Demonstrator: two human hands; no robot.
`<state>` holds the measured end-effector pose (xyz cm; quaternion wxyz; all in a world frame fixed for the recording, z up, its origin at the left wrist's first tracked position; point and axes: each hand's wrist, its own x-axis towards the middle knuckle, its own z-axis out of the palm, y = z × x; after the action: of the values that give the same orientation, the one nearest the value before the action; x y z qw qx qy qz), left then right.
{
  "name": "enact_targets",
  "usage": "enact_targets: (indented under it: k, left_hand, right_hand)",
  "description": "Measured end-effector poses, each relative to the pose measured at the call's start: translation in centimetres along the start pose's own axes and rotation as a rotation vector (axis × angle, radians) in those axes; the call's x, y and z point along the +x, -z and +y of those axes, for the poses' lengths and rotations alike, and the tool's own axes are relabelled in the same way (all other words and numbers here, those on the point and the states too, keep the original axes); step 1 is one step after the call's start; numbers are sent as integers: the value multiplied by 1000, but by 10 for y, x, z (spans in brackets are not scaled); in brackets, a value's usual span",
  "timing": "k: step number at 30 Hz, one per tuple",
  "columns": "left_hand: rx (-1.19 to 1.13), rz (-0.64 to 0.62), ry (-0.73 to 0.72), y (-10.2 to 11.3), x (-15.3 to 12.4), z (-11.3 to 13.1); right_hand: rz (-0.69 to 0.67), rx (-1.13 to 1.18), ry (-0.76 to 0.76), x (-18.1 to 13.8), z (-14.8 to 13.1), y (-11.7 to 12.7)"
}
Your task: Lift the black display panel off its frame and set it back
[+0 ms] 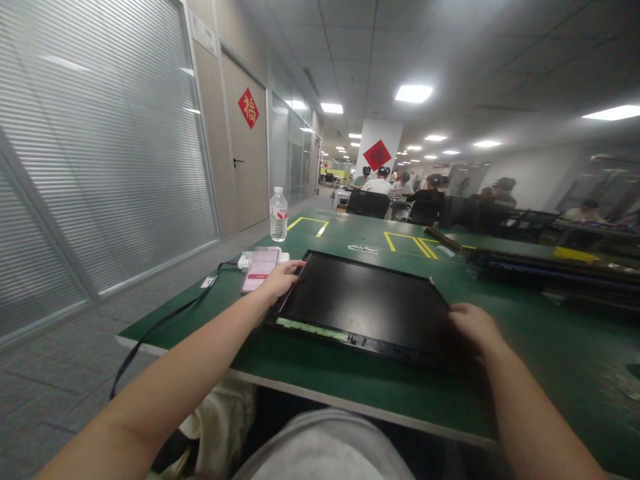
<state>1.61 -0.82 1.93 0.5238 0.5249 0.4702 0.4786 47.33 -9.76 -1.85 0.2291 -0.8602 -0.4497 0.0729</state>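
A black flat monitor panel (pixel 365 303) lies face up on the green table (pixel 525 333) in front of me. My left hand (pixel 277 280) grips its left edge, fingers curled over the frame near the far left corner. My right hand (pixel 475 327) holds the right edge near the front corner, fingers wrapped round the rim. A strip of exposed green circuit board (pixel 313 328) shows along the panel's near edge.
A phone with a pink screen (pixel 260 270) lies beside a white power strip (pixel 250 260) with a black cable (pixel 165 323) running off the table's left edge. A water bottle (pixel 279 215) stands behind. More dark panels (pixel 550 267) are stacked at right. Several people sit at the back.
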Motion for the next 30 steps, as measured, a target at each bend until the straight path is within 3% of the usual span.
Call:
enact_targets:
  k: [6,14,22,30]
  left_hand:
    - [1,96,48,0,5,-3]
    - [-135,0,270,0,2,-1]
    - [-153,-77,274,2,3,-4]
    - [-152,-109,210,2,2,-8]
  right_hand:
    - [1,-28,-16,-3,-3,2]
    - [-27,-34,-36,-6,-6,6]
    - [9,-26,-11,-4,-3,4]
    - [-42,-14,-22,-7,-7,5]
